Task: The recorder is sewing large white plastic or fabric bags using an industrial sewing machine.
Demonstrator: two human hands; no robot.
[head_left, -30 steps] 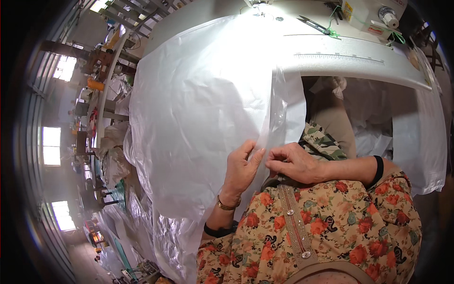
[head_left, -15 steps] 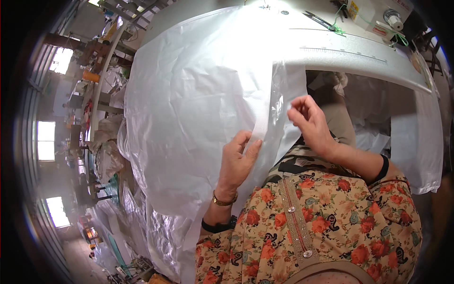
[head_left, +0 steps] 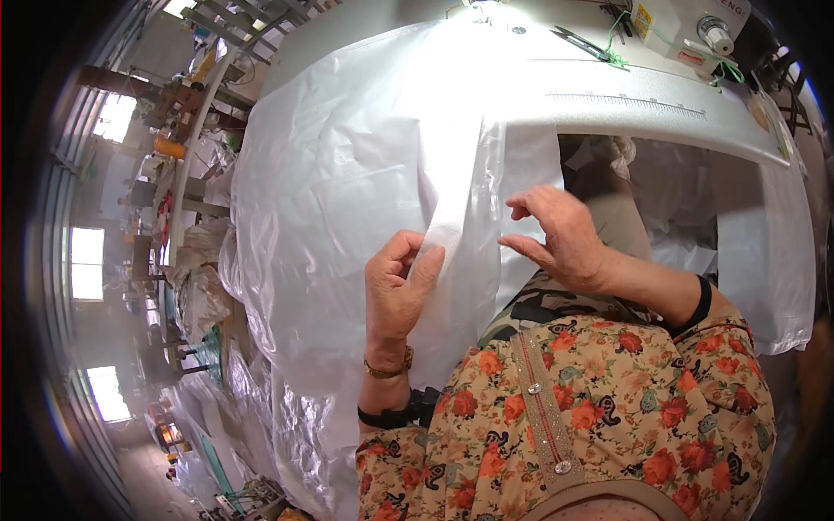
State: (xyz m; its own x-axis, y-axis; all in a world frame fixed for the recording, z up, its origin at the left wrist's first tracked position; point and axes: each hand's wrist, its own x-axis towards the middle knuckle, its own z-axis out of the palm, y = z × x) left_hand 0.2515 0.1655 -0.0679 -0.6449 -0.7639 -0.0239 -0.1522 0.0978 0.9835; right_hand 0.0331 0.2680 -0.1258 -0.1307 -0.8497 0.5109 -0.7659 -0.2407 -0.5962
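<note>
A large white woven plastic sheet point(head_left: 321, 208) with a clear film layer spreads over the table and hangs down in front of me. My left hand point(head_left: 401, 282) pinches the folded white edge of this sheet between thumb and fingers. From that pinch, the folded strip runs up toward the bright sewing area point(head_left: 478, 19) at the far side, where glare hides detail. My right hand point(head_left: 560, 239) hovers just right of the clear film, thumb and fingers apart, with nothing in it.
The pale tabletop point(head_left: 625, 113) carries a printed ruler scale along its near right part. Thread snips point(head_left: 584, 43) with green thread lie beyond it, close to a white machine housing point(head_left: 686, 35). More white sheeting point(head_left: 764, 252) hangs at the right. Crumpled plastic point(head_left: 195, 295) is piled at the left.
My left hand has moved left, drawing the folded edge with it. My right hand has shifted slightly left and down, and its fingers have spread from a near-pinch.
</note>
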